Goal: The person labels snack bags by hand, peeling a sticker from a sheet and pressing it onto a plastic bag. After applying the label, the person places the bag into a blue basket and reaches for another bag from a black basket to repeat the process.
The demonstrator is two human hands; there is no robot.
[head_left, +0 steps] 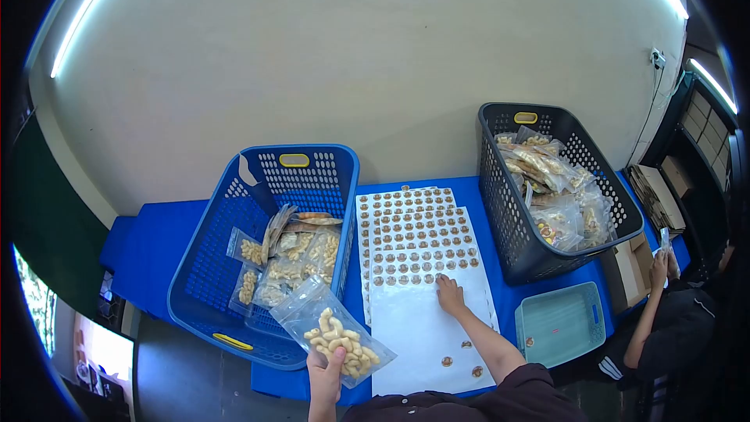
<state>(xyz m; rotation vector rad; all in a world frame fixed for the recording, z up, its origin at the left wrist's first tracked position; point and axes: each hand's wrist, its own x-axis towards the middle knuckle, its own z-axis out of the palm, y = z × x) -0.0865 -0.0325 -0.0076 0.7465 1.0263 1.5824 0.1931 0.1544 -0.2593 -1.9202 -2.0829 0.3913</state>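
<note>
A clear bag of pale curved snacks (pixel 340 341) is gripped by my left hand (pixel 325 375), with the thumb on its front, near the blue basket's front right corner. My right hand (pixel 449 295) touches a white sheet (pixel 414 312) at the lower edge of rows of small round stickers (pixel 422 242); its fingers are bent, and whether they hold a sticker is too small to tell. A few loose stickers (pixel 447 361) lie lower on the sheet. Similar filled bags (pixel 297 258) lie inside the blue basket (pixel 180 285) on the left.
A black basket (pixel 508 242) full of bags stands at the right. In front of it is a green tray (pixel 558 336) with small bits inside. Cardboard boxes (pixel 629 266) are beyond. At the far right a co-worker's hands (pixel 662 266) hold a small item. Blue cloth (pixel 156 246) covers the table.
</note>
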